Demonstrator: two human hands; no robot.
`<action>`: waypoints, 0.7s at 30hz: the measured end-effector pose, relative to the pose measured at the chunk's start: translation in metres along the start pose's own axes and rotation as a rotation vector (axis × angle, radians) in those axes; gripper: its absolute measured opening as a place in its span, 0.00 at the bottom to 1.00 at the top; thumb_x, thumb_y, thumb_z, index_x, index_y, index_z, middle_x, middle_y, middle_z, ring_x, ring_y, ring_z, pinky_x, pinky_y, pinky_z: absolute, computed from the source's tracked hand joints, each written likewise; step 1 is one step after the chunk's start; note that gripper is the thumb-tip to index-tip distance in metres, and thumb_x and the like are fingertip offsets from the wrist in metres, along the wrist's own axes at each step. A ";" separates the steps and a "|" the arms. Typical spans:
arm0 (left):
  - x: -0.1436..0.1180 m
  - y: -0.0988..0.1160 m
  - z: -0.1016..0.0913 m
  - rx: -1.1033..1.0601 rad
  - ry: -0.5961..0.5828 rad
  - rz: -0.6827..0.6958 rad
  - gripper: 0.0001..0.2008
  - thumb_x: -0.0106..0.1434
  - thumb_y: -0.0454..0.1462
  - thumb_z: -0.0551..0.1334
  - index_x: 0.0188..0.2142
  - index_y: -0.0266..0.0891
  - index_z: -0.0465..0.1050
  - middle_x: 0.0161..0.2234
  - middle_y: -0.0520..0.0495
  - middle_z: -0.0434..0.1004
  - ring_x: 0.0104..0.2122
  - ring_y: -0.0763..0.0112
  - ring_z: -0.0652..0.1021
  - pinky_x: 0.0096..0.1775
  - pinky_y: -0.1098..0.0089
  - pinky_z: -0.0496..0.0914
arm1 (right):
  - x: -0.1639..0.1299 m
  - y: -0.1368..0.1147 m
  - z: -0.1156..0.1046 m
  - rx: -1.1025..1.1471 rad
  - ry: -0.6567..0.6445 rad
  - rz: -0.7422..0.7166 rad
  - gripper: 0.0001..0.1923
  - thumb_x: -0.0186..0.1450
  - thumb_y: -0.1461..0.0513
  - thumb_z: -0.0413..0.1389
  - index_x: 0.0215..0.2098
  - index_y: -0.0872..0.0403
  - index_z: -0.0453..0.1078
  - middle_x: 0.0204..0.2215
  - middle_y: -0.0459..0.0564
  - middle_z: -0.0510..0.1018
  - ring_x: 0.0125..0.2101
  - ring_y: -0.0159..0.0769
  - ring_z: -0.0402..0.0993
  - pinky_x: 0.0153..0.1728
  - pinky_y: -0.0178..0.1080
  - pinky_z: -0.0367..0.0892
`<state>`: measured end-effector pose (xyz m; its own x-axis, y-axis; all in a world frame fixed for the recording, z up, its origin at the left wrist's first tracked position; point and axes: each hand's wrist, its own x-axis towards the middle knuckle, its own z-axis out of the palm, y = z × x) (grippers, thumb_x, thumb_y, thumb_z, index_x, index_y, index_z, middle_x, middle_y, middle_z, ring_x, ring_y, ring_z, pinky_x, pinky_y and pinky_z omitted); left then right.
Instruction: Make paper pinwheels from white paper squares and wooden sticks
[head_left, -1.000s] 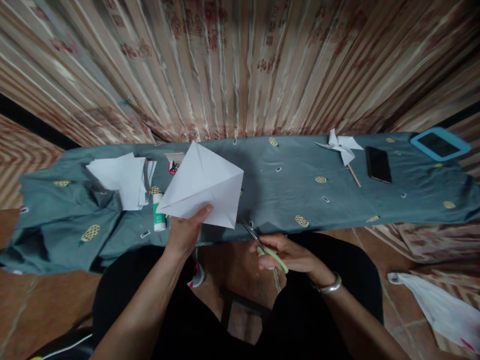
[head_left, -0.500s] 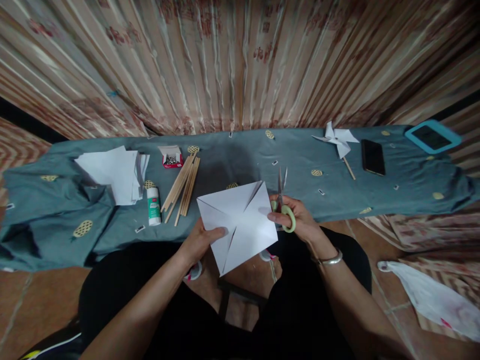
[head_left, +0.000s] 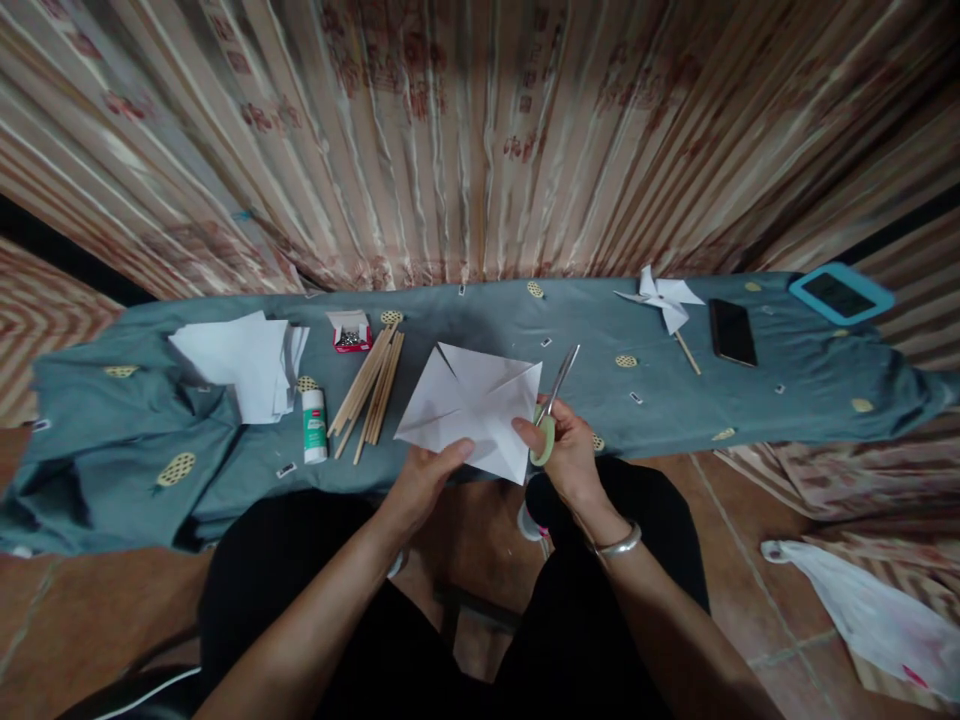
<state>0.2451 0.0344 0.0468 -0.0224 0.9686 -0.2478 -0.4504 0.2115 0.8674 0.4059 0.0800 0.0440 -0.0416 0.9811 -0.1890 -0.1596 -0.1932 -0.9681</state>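
A white square sheet of paper (head_left: 469,410), with slits running in from its corners, is held over the near edge of the table. My left hand (head_left: 424,482) pinches its lower left edge, thumb on top. My right hand (head_left: 566,450) has the green-handled scissors (head_left: 546,440) in it, blades pointing up and away and looking closed. The thumb of that hand also rests on the paper's right side. Left of the paper lie several wooden sticks (head_left: 369,395), a glue stick (head_left: 314,427) and a small red box of metal pins or tacks (head_left: 350,333).
A stack of cut white paper (head_left: 240,365) lies at the left on the green patterned cloth (head_left: 480,310). At the right are a paper pinwheel on a stick (head_left: 664,300), a black phone (head_left: 733,332) and a blue-framed tablet (head_left: 841,294). Curtains hang behind.
The paper has been turned in my hands and its slits now point differently. My right hand has moved left with the scissors, whose blades have closed and tilted, and its thumb touches the sheet.
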 end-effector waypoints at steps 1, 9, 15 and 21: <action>0.002 -0.001 0.001 0.034 0.068 0.015 0.20 0.49 0.44 0.70 0.40 0.37 0.76 0.42 0.41 0.81 0.50 0.54 0.76 0.55 0.56 0.67 | 0.000 0.001 0.002 -0.010 -0.017 -0.001 0.24 0.43 0.52 0.70 0.34 0.51 0.70 0.24 0.41 0.76 0.23 0.30 0.68 0.27 0.35 0.67; 0.021 0.020 -0.020 0.301 0.469 0.288 0.19 0.45 0.40 0.72 0.38 0.36 0.76 0.40 0.41 0.81 0.47 0.56 0.78 0.55 0.58 0.67 | -0.009 0.007 -0.010 -0.196 -0.417 0.059 0.25 0.55 0.43 0.61 0.39 0.54 0.71 0.25 0.45 0.76 0.25 0.32 0.70 0.30 0.36 0.67; 0.024 0.031 -0.031 0.302 0.495 0.384 0.17 0.44 0.42 0.73 0.32 0.38 0.75 0.36 0.41 0.82 0.42 0.57 0.80 0.52 0.59 0.71 | -0.020 0.006 -0.026 -0.300 -0.787 0.125 0.26 0.61 0.44 0.58 0.44 0.56 0.71 0.32 0.51 0.78 0.31 0.33 0.72 0.32 0.35 0.67; 0.024 0.028 -0.026 0.377 0.492 0.410 0.20 0.46 0.41 0.72 0.39 0.35 0.76 0.37 0.42 0.81 0.42 0.57 0.80 0.52 0.59 0.71 | -0.021 0.002 -0.026 -0.327 -0.848 0.153 0.26 0.60 0.44 0.58 0.44 0.56 0.71 0.31 0.49 0.76 0.27 0.29 0.67 0.24 0.31 0.61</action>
<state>0.2085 0.0604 0.0538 -0.5597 0.8278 0.0396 0.0146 -0.0379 0.9992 0.4318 0.0596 0.0419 -0.7688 0.5841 -0.2603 0.1890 -0.1814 -0.9651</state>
